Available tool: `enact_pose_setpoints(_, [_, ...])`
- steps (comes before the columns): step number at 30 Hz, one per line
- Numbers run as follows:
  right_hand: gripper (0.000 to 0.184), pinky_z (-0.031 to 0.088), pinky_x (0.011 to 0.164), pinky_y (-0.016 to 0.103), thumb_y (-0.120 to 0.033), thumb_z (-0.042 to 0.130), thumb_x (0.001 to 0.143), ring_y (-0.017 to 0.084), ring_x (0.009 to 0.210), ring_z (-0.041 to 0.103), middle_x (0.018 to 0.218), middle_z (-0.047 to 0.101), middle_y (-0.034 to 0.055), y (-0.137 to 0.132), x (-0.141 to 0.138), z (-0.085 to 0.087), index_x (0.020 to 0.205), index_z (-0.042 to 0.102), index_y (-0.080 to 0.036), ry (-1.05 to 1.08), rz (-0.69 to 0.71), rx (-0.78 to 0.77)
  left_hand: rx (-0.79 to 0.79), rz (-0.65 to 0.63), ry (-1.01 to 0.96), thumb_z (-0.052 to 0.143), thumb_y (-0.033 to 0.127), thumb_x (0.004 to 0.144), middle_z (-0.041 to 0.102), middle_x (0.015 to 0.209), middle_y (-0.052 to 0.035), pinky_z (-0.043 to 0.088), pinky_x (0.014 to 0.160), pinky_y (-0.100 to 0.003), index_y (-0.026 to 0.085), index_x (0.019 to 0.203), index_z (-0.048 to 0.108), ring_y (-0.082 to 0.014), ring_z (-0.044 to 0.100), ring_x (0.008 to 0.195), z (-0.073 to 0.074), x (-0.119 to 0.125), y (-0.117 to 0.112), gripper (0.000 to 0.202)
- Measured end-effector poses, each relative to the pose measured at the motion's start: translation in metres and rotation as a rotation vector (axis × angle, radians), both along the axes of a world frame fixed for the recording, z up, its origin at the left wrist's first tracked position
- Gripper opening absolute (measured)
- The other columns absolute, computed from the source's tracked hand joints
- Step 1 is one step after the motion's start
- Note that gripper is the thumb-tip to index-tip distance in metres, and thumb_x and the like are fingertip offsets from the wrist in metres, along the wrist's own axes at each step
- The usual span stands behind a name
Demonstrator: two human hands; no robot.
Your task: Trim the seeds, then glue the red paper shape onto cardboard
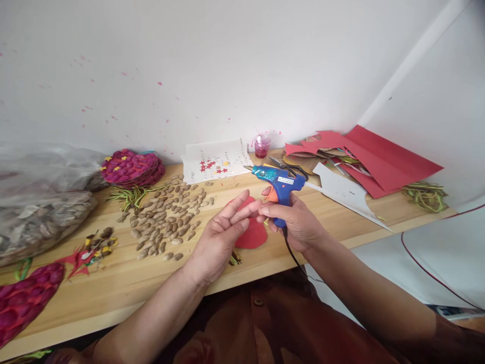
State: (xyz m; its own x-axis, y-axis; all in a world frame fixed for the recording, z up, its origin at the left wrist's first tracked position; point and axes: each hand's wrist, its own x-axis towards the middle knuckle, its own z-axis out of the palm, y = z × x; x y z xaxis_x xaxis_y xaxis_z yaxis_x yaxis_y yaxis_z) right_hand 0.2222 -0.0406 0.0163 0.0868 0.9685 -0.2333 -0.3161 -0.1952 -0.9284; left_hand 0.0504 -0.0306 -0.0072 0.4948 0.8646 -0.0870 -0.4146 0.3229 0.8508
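My right hand (293, 222) is wrapped round the grip of a blue hot-glue gun (278, 182). Its nozzle points left and its black cord (291, 255) drops off the table edge. My left hand (223, 230) hovers beside it with fingers stretched out, fingertips touching the right hand's fingers. Under both hands lies a red paper shape (253, 235) on the wooden table (113, 288). Several peanut shells (166, 220) are spread just left of my left hand.
A pink shell-covered disc (131, 167) and green strips (132, 194) lie at the back left, beside a plastic bag of shells (41, 212). White paper with star stickers (214, 162), a small pink cup (261, 145), scissors (290, 167) and red paper sheets (375, 162) sit behind.
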Motion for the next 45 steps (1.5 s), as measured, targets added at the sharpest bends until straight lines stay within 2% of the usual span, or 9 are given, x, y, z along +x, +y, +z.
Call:
enact_pose_setpoints(4, [0.043,0.036,0.044,0.021,-0.023,0.079,0.064,0.015,0.065,0.066,0.078,0.073,0.0004,0.000,0.000,0.000,0.102,0.058,-0.023,-0.010,-0.007,-0.001,-0.102,-0.005,-0.051,0.070,0.015,0.085,0.066,0.135,-0.0065,0.046,0.103,-0.029,0.025,0.137,0.060,-0.0173,0.068,0.111,0.004,0.000,0.001,0.053])
enact_pose_setpoints(7, [0.042,0.038,0.044,0.021,-0.025,0.080,0.067,0.016,0.072,0.069,0.082,0.073,0.0003,-0.001,0.000,0.001,0.103,0.059,-0.023,-0.011,0.023,0.011,-0.105,0.008,-0.041,0.070,0.015,0.085,0.066,0.136,-0.0071,0.048,0.100,-0.029,0.024,0.136,0.060,-0.0179,0.069,0.109,0.005,-0.001,0.003,0.052])
enact_pose_setpoints(13, [0.043,0.040,0.042,0.020,-0.028,0.081,0.069,0.021,0.085,0.073,0.091,0.074,0.0029,-0.001,0.000,0.002,0.106,0.060,-0.022,-0.039,0.056,-0.018,0.110,0.038,0.103,0.068,0.023,0.090,0.067,0.133,-0.0084,0.042,0.111,-0.034,0.023,0.144,0.051,-0.0196,0.066,0.117,0.006,-0.005,0.007,0.057])
enact_pose_setpoints(24, [0.040,0.037,0.041,0.022,-0.026,0.080,0.064,0.014,0.061,0.065,0.065,0.067,-0.0039,-0.001,-0.002,0.004,0.099,0.061,-0.022,-0.136,0.029,0.029,0.357,0.061,0.349,0.064,0.031,0.093,0.073,0.123,-0.0091,0.046,0.108,-0.037,0.021,0.146,0.048,-0.0201,0.069,0.111,0.013,-0.009,0.003,0.056])
enact_pose_setpoints(28, [0.037,0.031,0.040,0.021,-0.022,0.078,0.063,0.014,0.059,0.063,0.062,0.065,-0.0049,-0.001,-0.002,0.002,0.096,0.061,-0.023,-0.107,-0.007,0.023,0.223,0.044,0.239,0.068,0.028,0.090,0.073,0.122,-0.0085,0.048,0.104,-0.034,0.021,0.141,0.053,-0.0196,0.069,0.109,0.012,-0.005,0.003,0.053])
enact_pose_setpoints(32, [0.037,0.029,0.042,0.023,-0.020,0.076,0.065,0.013,0.057,0.060,0.060,0.065,-0.0053,0.000,-0.001,0.000,0.098,0.061,-0.024,-0.092,0.004,0.019,-0.056,0.041,0.053,0.071,0.022,0.086,0.074,0.119,-0.0096,0.054,0.084,-0.024,0.019,0.134,0.060,-0.0179,0.071,0.103,0.013,-0.002,0.004,0.049])
enact_pose_setpoints(35, [0.036,0.028,0.043,0.023,-0.020,0.075,0.065,0.013,0.055,0.057,0.060,0.066,-0.0039,-0.002,-0.001,0.001,0.097,0.061,-0.023,-0.105,0.011,0.013,-0.194,0.027,-0.007,0.072,0.016,0.085,0.075,0.116,-0.0101,0.054,0.073,-0.019,0.019,0.130,0.062,-0.0154,0.072,0.096,0.014,-0.002,0.005,0.046])
enact_pose_setpoints(41, [0.035,0.028,0.042,0.023,-0.021,0.076,0.063,0.011,0.052,0.054,0.060,0.067,-0.0034,-0.004,0.001,0.003,0.095,0.062,-0.022,-0.089,0.016,0.032,-0.301,0.007,-0.057,0.068,0.012,0.087,0.073,0.121,-0.0096,0.055,0.070,-0.017,0.020,0.127,0.064,-0.0124,0.072,0.091,0.015,-0.003,0.009,0.041])
enact_pose_setpoints(45, [0.033,0.027,0.043,0.023,-0.025,0.077,0.066,0.010,0.049,0.051,0.061,0.068,-0.0025,-0.004,0.000,0.003,0.095,0.062,-0.022,-0.101,0.039,0.029,-0.261,0.016,-0.037,0.072,0.015,0.084,0.073,0.120,-0.0083,0.055,0.070,-0.018,0.021,0.125,0.065,-0.0119,0.071,0.089,0.013,-0.003,0.008,0.042])
